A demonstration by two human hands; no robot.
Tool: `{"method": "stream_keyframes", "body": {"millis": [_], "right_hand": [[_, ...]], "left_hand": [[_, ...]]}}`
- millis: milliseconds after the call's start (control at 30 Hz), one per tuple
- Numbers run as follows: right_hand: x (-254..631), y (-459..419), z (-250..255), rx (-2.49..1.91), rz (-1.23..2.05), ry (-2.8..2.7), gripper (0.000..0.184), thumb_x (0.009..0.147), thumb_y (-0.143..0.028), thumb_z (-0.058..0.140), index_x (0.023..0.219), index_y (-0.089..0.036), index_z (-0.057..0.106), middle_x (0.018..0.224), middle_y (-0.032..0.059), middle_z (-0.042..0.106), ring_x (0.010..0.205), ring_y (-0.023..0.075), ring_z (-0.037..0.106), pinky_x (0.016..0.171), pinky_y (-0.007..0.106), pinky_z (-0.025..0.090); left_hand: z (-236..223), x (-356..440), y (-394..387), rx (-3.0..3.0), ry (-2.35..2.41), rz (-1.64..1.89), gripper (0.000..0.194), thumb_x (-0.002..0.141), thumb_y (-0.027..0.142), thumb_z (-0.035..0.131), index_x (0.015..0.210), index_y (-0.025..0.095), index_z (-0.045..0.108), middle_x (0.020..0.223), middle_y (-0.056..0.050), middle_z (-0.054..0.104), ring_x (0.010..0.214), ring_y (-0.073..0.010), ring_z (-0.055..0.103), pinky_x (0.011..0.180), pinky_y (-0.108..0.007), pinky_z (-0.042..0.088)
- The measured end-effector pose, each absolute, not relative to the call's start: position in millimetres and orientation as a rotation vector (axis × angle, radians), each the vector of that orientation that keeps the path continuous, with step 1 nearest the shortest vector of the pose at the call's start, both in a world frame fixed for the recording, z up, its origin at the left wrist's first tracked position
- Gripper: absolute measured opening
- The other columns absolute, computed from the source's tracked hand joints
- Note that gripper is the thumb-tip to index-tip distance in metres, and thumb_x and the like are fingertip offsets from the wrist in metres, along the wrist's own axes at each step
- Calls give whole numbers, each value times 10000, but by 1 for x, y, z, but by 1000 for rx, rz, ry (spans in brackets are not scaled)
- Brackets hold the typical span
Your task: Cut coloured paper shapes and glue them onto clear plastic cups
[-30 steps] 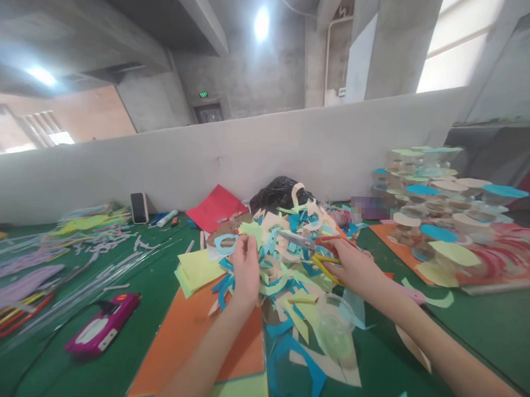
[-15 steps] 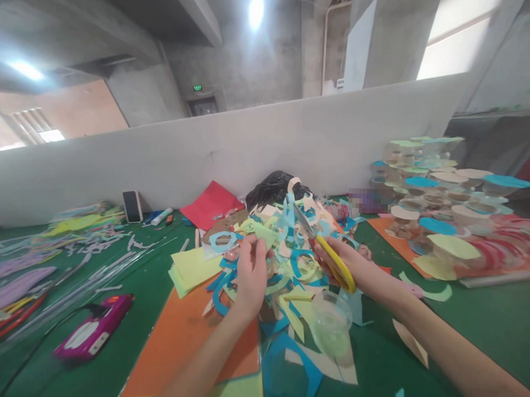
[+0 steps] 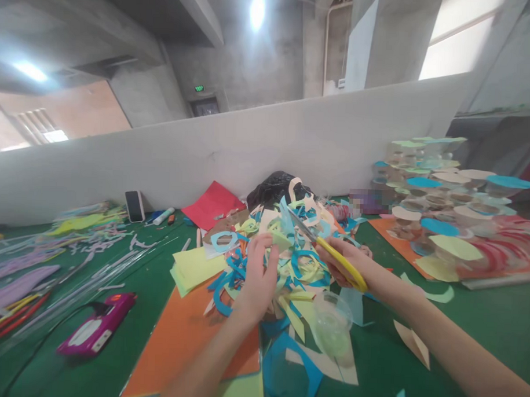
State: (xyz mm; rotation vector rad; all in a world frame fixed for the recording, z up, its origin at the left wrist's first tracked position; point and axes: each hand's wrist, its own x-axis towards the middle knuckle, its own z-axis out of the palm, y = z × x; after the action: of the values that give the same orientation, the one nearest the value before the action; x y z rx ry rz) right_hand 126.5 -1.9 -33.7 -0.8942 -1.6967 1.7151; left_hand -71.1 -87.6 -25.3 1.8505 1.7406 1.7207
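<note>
My right hand (image 3: 347,265) grips yellow-handled scissors (image 3: 328,250), their blades pointing up and left over a heap of blue, yellow and cream paper scraps (image 3: 289,245). My left hand (image 3: 260,276) is closed on a pale green paper piece (image 3: 277,239) at the heap's near side, just left of the blades. A clear plastic cup (image 3: 330,325) lies on its side below my right wrist. An orange sheet (image 3: 186,340) lies under my left forearm.
A magenta device (image 3: 97,331) lies at the left on the green table (image 3: 460,327). A phone (image 3: 133,205) leans on the white partition (image 3: 249,151). Stacked cups with paper discs (image 3: 439,199) fill the right. A red sheet (image 3: 210,203) and a black bag (image 3: 274,190) lie behind the heap.
My right hand picked the yellow scissors up out of the heap and swung the blades upward. My left hand shifted right with the green piece, closer to the blades.
</note>
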Motion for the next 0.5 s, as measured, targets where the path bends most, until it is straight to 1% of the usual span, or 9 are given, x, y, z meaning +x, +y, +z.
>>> {"method": "stream_keyframes", "body": {"millis": [67, 133, 267, 333, 400, 433, 500], "right_hand": [[126, -6, -31, -940, 1653, -1765, 488, 706, -629, 702, 917, -244, 489, 488, -118, 388, 344, 59, 327, 352, 199, 266], [125, -9, -27, -995, 1569, -1820, 492, 680, -619, 723, 868, -236, 478, 517, -114, 397, 356, 50, 327, 357, 200, 264], [121, -12, -19, -1080, 1429, -1883, 533, 620, -630, 748, 793, -224, 449, 596, -95, 429, 376, 34, 324, 360, 206, 252], [121, -12, -17, -1089, 1396, -1923, 514, 642, -624, 736, 796, -221, 456, 636, -83, 450, 390, 33, 339, 368, 207, 258], [123, -12, -18, -1080, 1381, -1964, 470, 689, -604, 713, 805, -221, 467, 671, -74, 469, 403, 34, 346, 379, 207, 266], [124, -12, -19, -1073, 1374, -1982, 447, 708, -590, 705, 811, -221, 474, 694, -67, 486, 411, 34, 352, 386, 208, 273], [126, -10, -22, -1076, 1359, -2011, 417, 720, -565, 707, 829, -220, 499, 751, -49, 534, 436, 41, 381, 404, 210, 297]], "left_hand": [[-25, -74, -86, 1949, 1730, 1766, 168, 957, 341, 447, 921, 218, 556, 1185, -95, 561, 1177, -221, 499, 1014, -391, 386], [-25, -76, -85, 1986, 1710, 1731, 149, 960, 326, 447, 954, 225, 557, 1292, -105, 538, 1266, -225, 463, 1064, -417, 361], [-27, -78, -82, 1978, 1686, 1635, 157, 952, 340, 460, 974, 226, 566, 1367, -112, 534, 1352, -242, 412, 1121, -465, 311], [-28, -78, -81, 1929, 1690, 1619, 172, 945, 351, 468, 977, 225, 580, 1382, -110, 531, 1359, -249, 410, 1124, -467, 308], [-28, -78, -80, 1847, 1719, 1610, 192, 937, 359, 470, 980, 220, 595, 1363, -111, 546, 1327, -251, 444, 1101, -447, 335], [-28, -78, -79, 1796, 1739, 1598, 201, 934, 363, 470, 980, 217, 601, 1315, -110, 576, 1282, -249, 483, 1073, -429, 363], [-26, -78, -78, 1694, 1773, 1558, 216, 927, 370, 469, 963, 209, 607, 1142, -95, 648, 1125, -235, 575, 971, -381, 432]]}}
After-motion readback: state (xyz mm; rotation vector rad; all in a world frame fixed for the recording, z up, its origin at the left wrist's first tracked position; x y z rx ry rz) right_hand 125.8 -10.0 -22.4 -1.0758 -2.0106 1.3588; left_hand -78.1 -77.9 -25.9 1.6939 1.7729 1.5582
